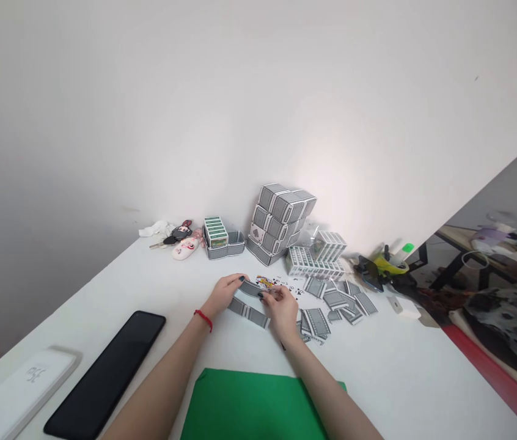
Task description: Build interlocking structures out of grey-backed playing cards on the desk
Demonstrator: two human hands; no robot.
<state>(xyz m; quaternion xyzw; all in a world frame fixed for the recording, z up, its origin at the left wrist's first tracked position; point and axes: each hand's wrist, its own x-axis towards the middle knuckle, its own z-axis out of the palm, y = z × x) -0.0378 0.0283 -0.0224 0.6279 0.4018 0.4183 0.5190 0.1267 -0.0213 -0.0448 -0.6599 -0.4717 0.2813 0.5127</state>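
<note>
Folded grey-backed playing cards (pixel 248 311) form a low, wall-like piece on the white table, between my two hands. My left hand (pixel 224 294), with a red cord bracelet at the wrist, pinches the upper left end of a card (pixel 252 288) at the back of this piece. The fingers of my right hand (pixel 282 310) are closed on the right end of the same card. Face-up cards (pixel 265 282) lie just behind my right hand, partly covered by it. To its right, loose cards (pixel 316 322) lie face down.
At the wall stands a stacked card structure (pixel 281 223). Beside it are a card tray with boxes (pixel 216 232), clear-wrapped card packs (pixel 316 263) and keys with charms (pixel 180 235). More loose cards (pixel 341 299) lie right. A phone (pixel 107 373), power bank (pixel 33 391) and green sheet (pixel 253 406) are nearer.
</note>
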